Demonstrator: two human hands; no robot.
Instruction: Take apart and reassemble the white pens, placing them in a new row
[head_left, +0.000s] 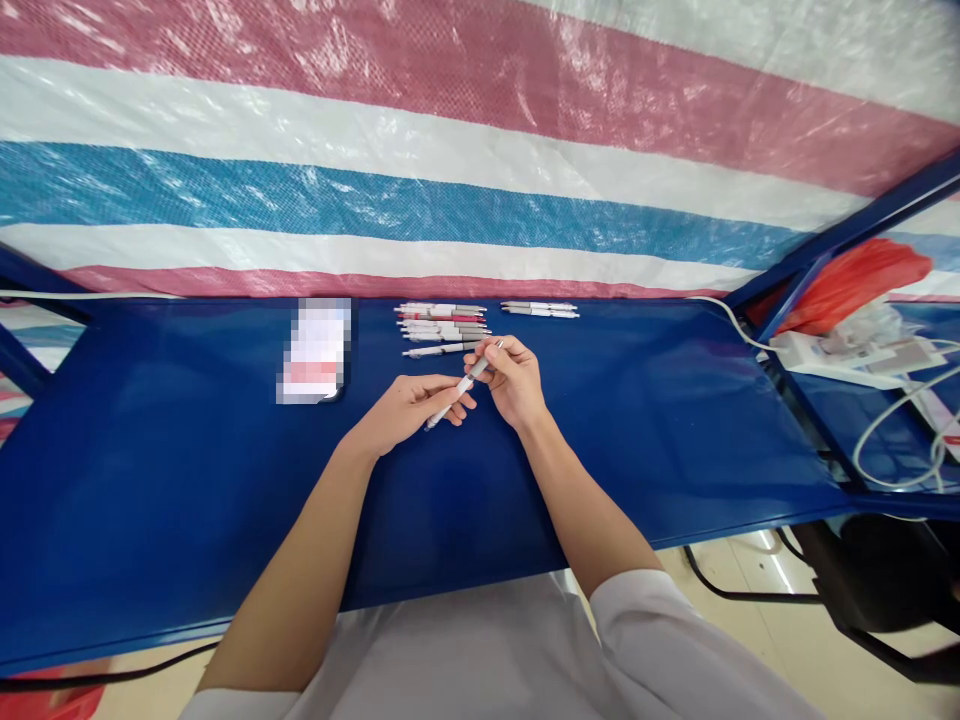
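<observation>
Between my two hands, above the blue table (225,480), is a white pen (465,384) with a grey grip, tilted with its grey end up to the right. My left hand (412,408) pinches the pen's lower white part. The fingers of my right hand (514,378) are closed round the grey upper end. Just beyond my hands lies a group of several pens (442,328), mostly white and grey with a red one among them. A smaller group of pens (538,310) lies to its right, near the back edge.
A phone-like slab (315,350), its face blurred out, lies at the back left. Striped plastic sheeting (450,215) hangs behind the table. At the right are a red plastic bag (862,285), white cables (874,430) and a black chair (885,570).
</observation>
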